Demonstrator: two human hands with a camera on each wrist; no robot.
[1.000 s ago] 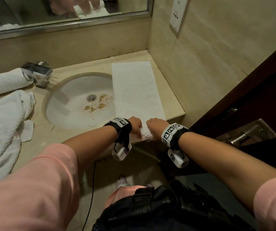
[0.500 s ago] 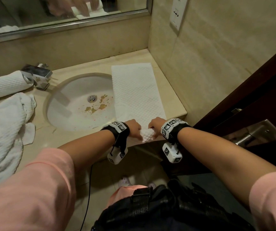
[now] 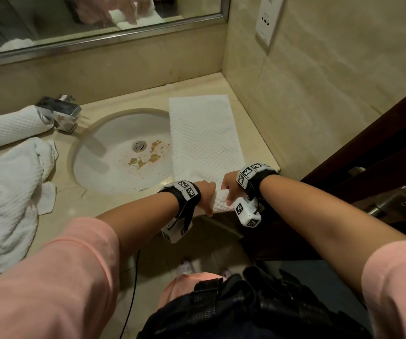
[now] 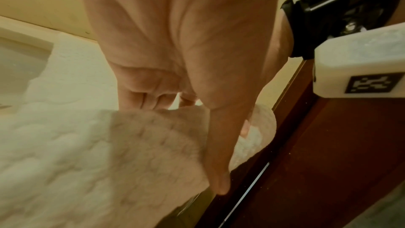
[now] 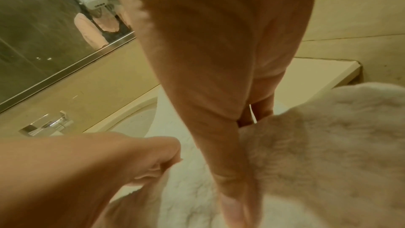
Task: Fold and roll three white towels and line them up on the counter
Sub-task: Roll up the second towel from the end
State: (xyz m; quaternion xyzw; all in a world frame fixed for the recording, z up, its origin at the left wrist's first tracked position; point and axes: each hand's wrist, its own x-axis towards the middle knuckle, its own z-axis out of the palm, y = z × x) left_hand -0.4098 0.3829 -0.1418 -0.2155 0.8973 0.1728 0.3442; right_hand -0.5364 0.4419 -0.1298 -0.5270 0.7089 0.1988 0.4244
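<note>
Folded towel [image 3: 204,133] lies flat along the bench [image 3: 253,133], right of the sink [image 3: 113,155], its left edge overhanging the bowl. Near end is curled into a small roll at the bench's front edge. My left hand [image 3: 205,194] and right hand [image 3: 230,189] sit side by side on that roll, fingers [image 4: 151,98] curled over the top, thumbs under it, gripping it. One rolled towel [image 3: 8,130] lies far left by the tap [image 3: 60,113], a crumpled towel [image 3: 8,199] just in front of it.
</note>
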